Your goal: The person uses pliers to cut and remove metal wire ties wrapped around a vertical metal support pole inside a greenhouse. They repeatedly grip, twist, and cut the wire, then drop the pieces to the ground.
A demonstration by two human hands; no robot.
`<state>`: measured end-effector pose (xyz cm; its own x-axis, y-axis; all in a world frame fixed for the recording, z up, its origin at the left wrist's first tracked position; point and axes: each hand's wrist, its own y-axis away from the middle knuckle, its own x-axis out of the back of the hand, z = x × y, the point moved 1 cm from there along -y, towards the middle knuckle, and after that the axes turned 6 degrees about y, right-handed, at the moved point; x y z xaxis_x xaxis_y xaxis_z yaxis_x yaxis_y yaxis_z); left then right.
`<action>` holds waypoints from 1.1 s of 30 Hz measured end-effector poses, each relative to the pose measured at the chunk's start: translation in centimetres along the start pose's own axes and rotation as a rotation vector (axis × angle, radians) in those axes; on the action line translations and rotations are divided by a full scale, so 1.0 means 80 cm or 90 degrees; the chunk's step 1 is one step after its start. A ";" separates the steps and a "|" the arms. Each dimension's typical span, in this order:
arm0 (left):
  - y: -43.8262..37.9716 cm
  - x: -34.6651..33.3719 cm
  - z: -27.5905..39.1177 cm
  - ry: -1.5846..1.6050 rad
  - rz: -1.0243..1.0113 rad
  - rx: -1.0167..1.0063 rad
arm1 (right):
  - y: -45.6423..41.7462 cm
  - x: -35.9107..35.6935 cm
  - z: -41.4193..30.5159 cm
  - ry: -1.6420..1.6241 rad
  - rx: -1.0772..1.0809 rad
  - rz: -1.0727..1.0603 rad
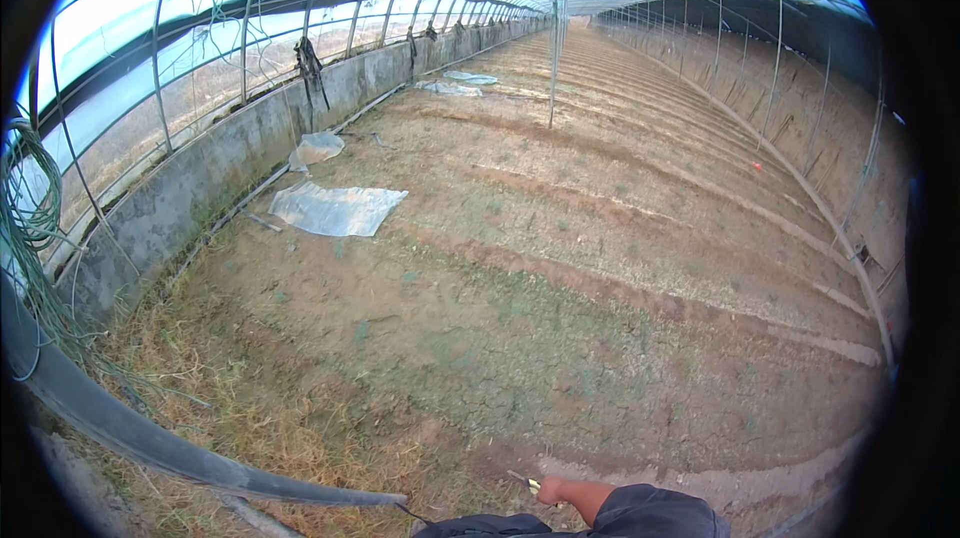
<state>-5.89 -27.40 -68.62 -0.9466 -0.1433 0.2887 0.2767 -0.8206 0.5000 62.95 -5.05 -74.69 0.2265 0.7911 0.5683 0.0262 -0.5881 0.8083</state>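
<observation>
Near the bottom edge, right of the middle, my right hand (552, 490) is closed around a small hand tool (533, 486) with a pale yellowish handle and a thin dark tip pointing left; its exact kind cannot be told. The hand is over bare reddish soil (495, 459) beside dry grass. A dark sleeve (652, 508) covers the upper part of that arm. My left hand is out of view. Cracked, ridged earth with small green seedlings lies before me.
A thick grey pipe (225, 472) curves across the lower left, below coiled green twine (37, 193). Plastic sheets (337, 209) lie near a low concrete wall (217, 163). A metal post (553, 50) stands mid-field; a long pipe (814, 196) runs along the right.
</observation>
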 end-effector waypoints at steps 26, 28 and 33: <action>0.037 0.015 0.122 -0.489 -0.010 -0.094 | -0.024 -0.017 -0.008 0.108 0.033 -0.075; 0.034 0.025 0.118 -0.447 -0.002 -0.143 | -0.026 -0.020 -0.008 0.128 0.048 -0.081; 0.050 0.022 0.148 -0.552 0.049 -0.120 | -0.023 -0.017 -0.009 0.092 0.019 -0.085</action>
<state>-4.51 -24.39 -56.44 -0.4479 0.2052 0.8702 0.2301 -0.9141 0.3339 61.89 -4.94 -76.83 0.0767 0.8770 0.4744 0.0752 -0.4795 0.8743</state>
